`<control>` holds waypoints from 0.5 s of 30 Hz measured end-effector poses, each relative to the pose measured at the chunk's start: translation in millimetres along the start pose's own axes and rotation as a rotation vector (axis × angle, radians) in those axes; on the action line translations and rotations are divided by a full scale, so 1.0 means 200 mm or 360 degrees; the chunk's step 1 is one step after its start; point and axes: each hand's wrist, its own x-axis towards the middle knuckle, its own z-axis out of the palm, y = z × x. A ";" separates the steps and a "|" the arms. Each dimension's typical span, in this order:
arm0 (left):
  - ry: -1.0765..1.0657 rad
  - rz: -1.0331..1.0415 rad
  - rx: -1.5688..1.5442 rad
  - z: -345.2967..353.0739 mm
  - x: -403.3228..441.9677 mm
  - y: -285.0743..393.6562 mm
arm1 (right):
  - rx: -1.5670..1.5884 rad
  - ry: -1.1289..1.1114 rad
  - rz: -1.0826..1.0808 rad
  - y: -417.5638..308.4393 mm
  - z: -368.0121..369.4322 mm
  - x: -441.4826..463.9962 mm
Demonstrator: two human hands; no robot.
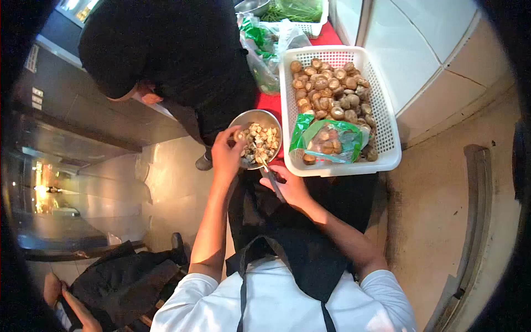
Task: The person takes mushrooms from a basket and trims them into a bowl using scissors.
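Observation:
A round metal bowl holds pale cut mushroom pieces. At its left rim my left hand is closed round a mushroom, held over the bowl. My right hand, just below the bowl, grips scissors by the dark handles, and their blades point into the bowl among the pieces. To the right of the bowl stands a white plastic basket of whole brown mushrooms. A clear and green plastic bag with mushrooms inside lies on them.
A co-worker in black stands close at the upper left. Plastic bags and another white basket with green vegetables sit on the red surface behind. A tiled wall is at right; another person is at lower left.

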 end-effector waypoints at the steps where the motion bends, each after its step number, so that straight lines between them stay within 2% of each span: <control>1: -0.0023 -0.0022 -0.0007 0.02 0.02 0.04 | -0.0008 0.0033 -0.0098 -0.01 0.00 0.00; 2: -0.0046 -0.0047 -0.0013 0.02 0.04 0.07 | 0.0056 -0.0039 0.0001 -0.01 -0.01 -0.01; 3: -0.0069 -0.0075 -0.0018 0.01 0.06 0.17 | 0.0010 -0.0021 -0.0060 0.01 -0.01 0.00; 6: -0.0162 0.0211 -0.0387 0.15 0.18 0.44 | -0.0150 0.0055 -0.0193 0.02 0.01 -0.01; 7: -0.0113 0.0234 -0.0455 0.19 0.20 0.58 | -0.0164 -0.0018 -0.0166 0.03 0.01 -0.01; 10: 0.0096 0.0773 -0.0239 0.29 0.18 0.90 | -0.0125 -0.0219 -0.0025 -0.05 -0.03 -0.01; 11: 0.0143 0.0951 -0.0119 0.31 0.16 0.99 | -0.0392 -0.0152 -0.0240 -0.06 -0.04 -0.02; 13: -0.0412 0.0932 -0.0571 0.41 -0.04 1.14 | -0.0414 -0.0092 -0.0582 -0.02 -0.01 -0.01; 14: -0.0363 0.1353 -0.0441 0.47 -0.21 1.23 | -0.0422 -0.0072 -0.0747 0.02 0.02 0.00; 15: -0.0520 0.1653 -0.0532 0.56 -0.37 1.31 | -0.0428 -0.0060 -0.0908 0.04 0.04 -0.01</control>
